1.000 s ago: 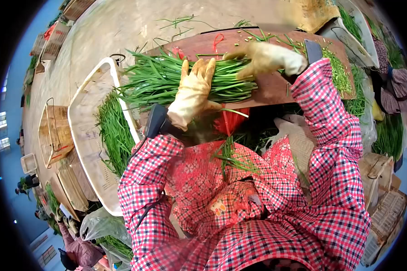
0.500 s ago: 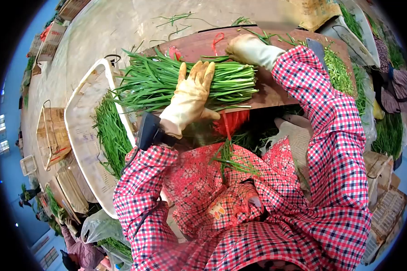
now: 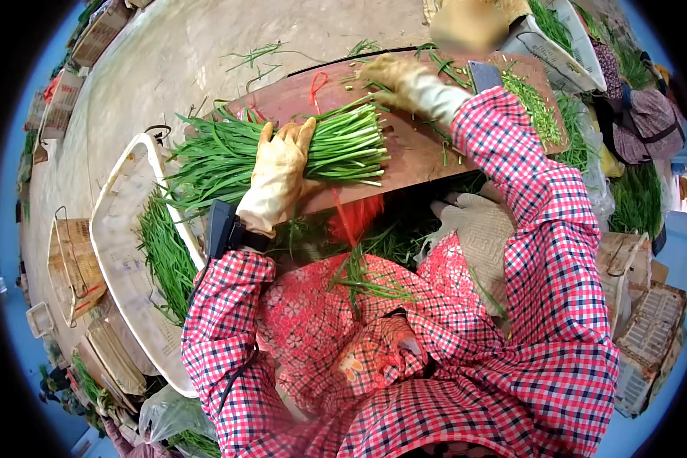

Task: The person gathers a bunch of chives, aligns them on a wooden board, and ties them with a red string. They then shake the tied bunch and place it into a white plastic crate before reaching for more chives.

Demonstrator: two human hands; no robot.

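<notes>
A thick bundle of garlic chives (image 3: 347, 145) lies across the reddish-brown board (image 3: 412, 164), pale cut ends to the right and green leaves to the left. My left hand (image 3: 276, 172), in a stained cream glove, grips it from above, fingers over the far side and thumb along the near side. My right hand (image 3: 399, 82), gloved too, is over the board just beyond the cut ends. Its fingers point left, apart from the thumb, and I see nothing held in them. A red tie (image 3: 318, 86) lies near the board's far edge.
To the left stands a white basket (image 3: 103, 221) with chives inside. On the board's right are a phone (image 3: 485, 76) and chopped trimmings (image 3: 533, 111). More chives stand in a crate (image 3: 565, 57) at upper right. A blurred tan shape (image 3: 468, 24) is beyond the board.
The view has shifted, so the board and bundle appear farther left. My right hand has moved slightly right relative to the bundle, and its fingers are more spread. My left hand stays on the chives.
</notes>
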